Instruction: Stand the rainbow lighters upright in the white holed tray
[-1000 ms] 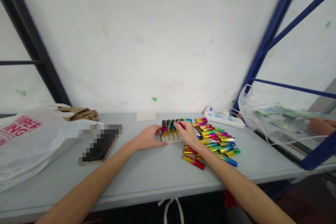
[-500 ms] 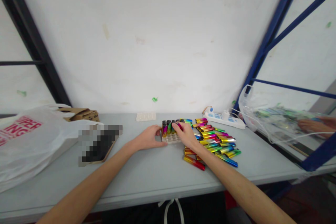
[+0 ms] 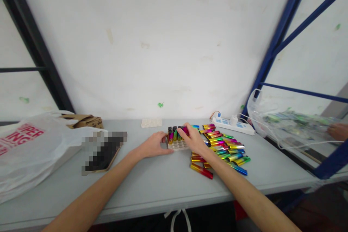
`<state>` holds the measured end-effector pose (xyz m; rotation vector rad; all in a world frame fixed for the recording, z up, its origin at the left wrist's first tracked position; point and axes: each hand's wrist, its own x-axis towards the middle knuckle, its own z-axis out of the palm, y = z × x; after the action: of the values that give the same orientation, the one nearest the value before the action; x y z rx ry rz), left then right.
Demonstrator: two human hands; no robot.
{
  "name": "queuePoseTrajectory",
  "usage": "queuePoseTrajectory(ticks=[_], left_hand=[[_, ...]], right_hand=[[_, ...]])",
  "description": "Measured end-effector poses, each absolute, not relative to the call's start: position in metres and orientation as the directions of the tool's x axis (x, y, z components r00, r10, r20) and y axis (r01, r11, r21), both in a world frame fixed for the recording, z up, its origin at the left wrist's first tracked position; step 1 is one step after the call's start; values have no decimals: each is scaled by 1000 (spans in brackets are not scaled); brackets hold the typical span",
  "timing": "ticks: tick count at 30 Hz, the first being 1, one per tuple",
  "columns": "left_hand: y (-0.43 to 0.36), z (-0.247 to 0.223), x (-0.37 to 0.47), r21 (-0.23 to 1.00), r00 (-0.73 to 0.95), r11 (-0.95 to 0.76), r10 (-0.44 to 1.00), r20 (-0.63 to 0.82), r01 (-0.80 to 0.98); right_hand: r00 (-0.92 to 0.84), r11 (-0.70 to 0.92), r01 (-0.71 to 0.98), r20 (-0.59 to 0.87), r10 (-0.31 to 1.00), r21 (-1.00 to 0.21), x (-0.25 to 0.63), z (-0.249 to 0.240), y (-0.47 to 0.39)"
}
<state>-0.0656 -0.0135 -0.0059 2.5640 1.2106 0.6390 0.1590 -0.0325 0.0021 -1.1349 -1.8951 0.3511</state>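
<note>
At frame centre, my left hand (image 3: 154, 145) is steadying the white tray (image 3: 179, 145) — thumb and fingers spread — while my right hand (image 3: 192, 140) is pinching a shiny lighter (image 3: 185, 130) above its right side.

White plastic bag (image 3: 63, 138), left end of bench (image 3: 152, 188) | red capitals "PER" above "ING", leading letters unclear | red print lower left, unreadable

- Left hand (image 3: 154, 145) and right hand (image 3: 193, 139), both bare, with slim fingers
- Forearms (image 3: 114, 185), bare and slender, widening smoothly from narrow wrists
- Black clothing (image 3: 146, 224) at the lap, its details lost in shadow
- White drawstring (image 3: 188, 221), flat, tied and looped at the waist
</note>
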Motion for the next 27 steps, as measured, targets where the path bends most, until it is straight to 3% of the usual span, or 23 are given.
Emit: queuePoseTrajectory(ticks=[7,14,24,27], left_hand=[[-12,-7,-67,397,567,-631,775,280,667],[-10,-8,-67,396,573,-629,776,265,669],[-12,-8,-66,388,560,-621,783,271,681],[-10,-8,-66,382,567,-627,778,269,679]], right_hand=[[-504,700,662,532,681,-269,170,20,-42],[-448,626,712,481,754,-319,168,10,-33],[-409,490,866,425,807,-99,149,4,-30],[-371,452,887,436,820,-96,145,4,-31]])
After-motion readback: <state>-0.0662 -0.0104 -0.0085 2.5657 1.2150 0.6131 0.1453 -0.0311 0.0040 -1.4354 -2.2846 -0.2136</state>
